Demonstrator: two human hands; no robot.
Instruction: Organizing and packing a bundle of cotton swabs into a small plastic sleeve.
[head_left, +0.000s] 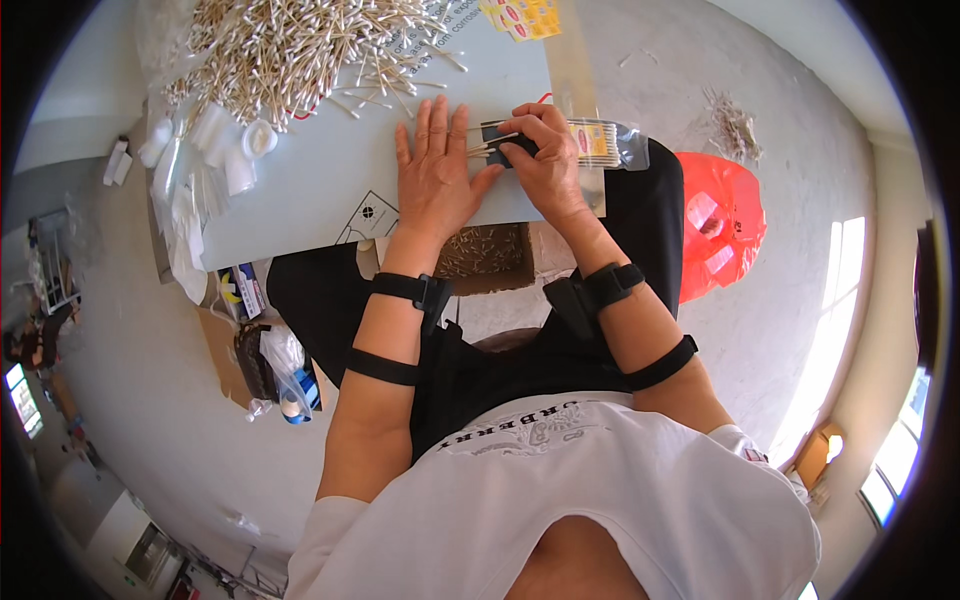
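My left hand (438, 175) lies flat on the pale table (310, 200), its fingers stretched out and its thumb pointing toward my right hand. Holding nothing, it rests beside a few loose cotton swabs (482, 152) that jut out between the hands. My right hand (545, 160) has bent fingers closed over the near end of a clear bag of cotton swabs (596, 145) with a yellow label inside. Under its fingers is a dark strip (515, 152); the fingers partly hide what they grip. The bag's far end sticks out to the right, over the table's edge.
A big heap of cotton swabs (300, 50) covers the far left of the table. Clear plastic bags (235, 165) lie along its left side, yellow cards (525, 15) at the back. Below are an open carton with swabs (490, 255) and a red bag (715, 225).
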